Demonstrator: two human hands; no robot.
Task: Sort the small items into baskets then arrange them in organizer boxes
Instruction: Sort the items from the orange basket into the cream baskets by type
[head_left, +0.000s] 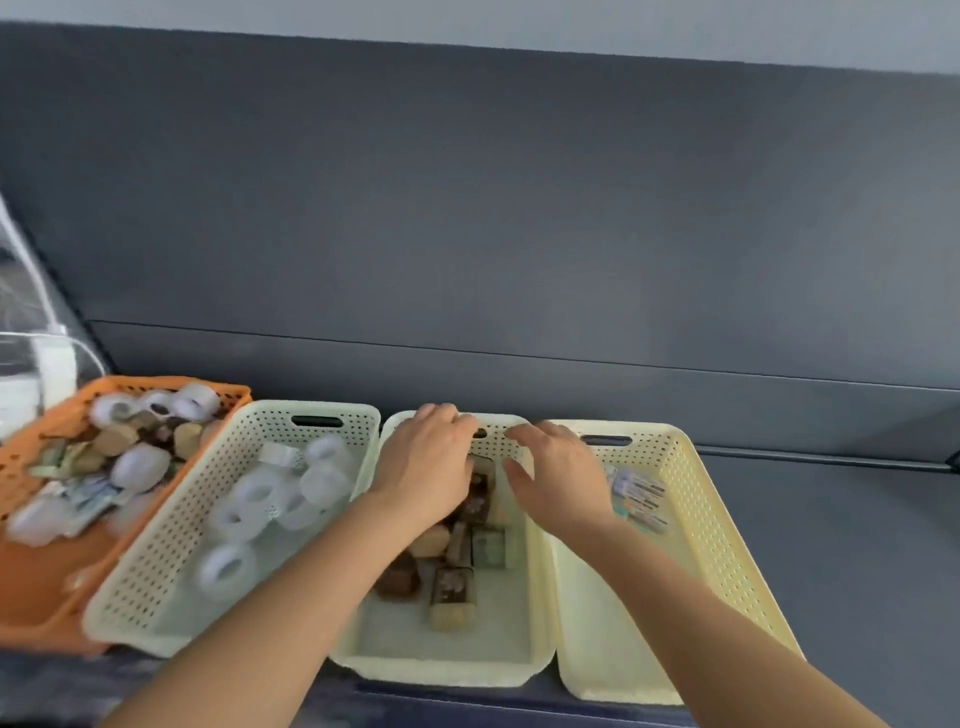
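Observation:
Three cream baskets stand side by side. The left cream basket (171, 525) holds several clear tape rolls (260, 499). The middle cream basket (441, 660) holds several brown and tan small blocks (452, 587). The right cream basket (722, 540) holds a few flat packets (641, 496). My left hand (428, 462) hovers over the far end of the middle basket, fingers curled on its far rim; whether it holds a block is hidden. My right hand (558, 475) is beside it, fingers spread, holding nothing.
An orange basket (36, 587) at far left holds mixed tape rolls, blocks and packets. Clear plastic boxes (36, 358) stand behind it. A dark grey wall panel (519, 234) rises right behind the baskets. Dark tabletop (857, 545) lies to the right.

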